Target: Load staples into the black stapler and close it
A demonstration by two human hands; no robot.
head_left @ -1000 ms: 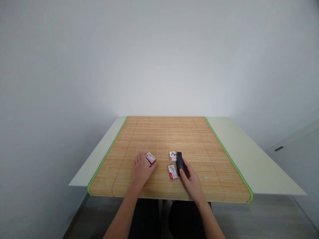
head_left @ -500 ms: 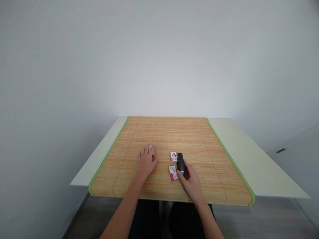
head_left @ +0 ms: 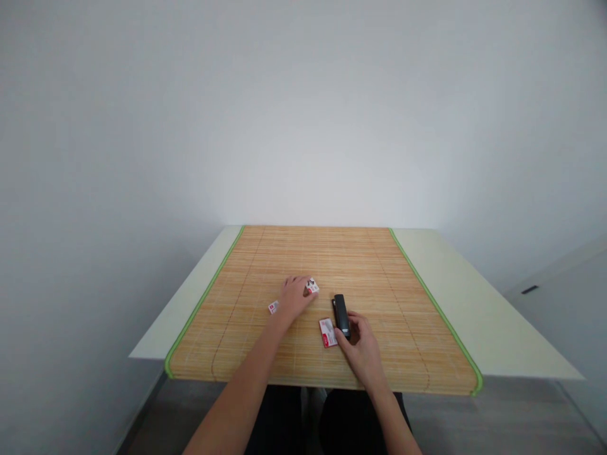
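My left hand (head_left: pixel 294 299) is closed on a small white and red box (head_left: pixel 312 285) with a dark picture on it, fingers on the far side and thumb on the near side. A second small red and white box (head_left: pixel 274 307) lies beside that wrist, partly hidden by the hand. My right hand (head_left: pixel 363 349) grips the near end of a black stapler (head_left: pixel 341 311) lying on the mat, thumb on its left and fingers on its right. Just left of the stapler rests a flat white and red packet (head_left: pixel 327 333).
A bamboo mat (head_left: pixel 313 253) with green edging covers the middle of the white table (head_left: pixel 478 303). Behind it stands a plain wall (head_left: pixel 303 114). The table's front edge is close to my legs (head_left: pixel 355 420).
My left hand has left one small box on the mat and moved right to grasp the box that stood by the stapler, shifting it left and away. The right hand stays at the stapler.
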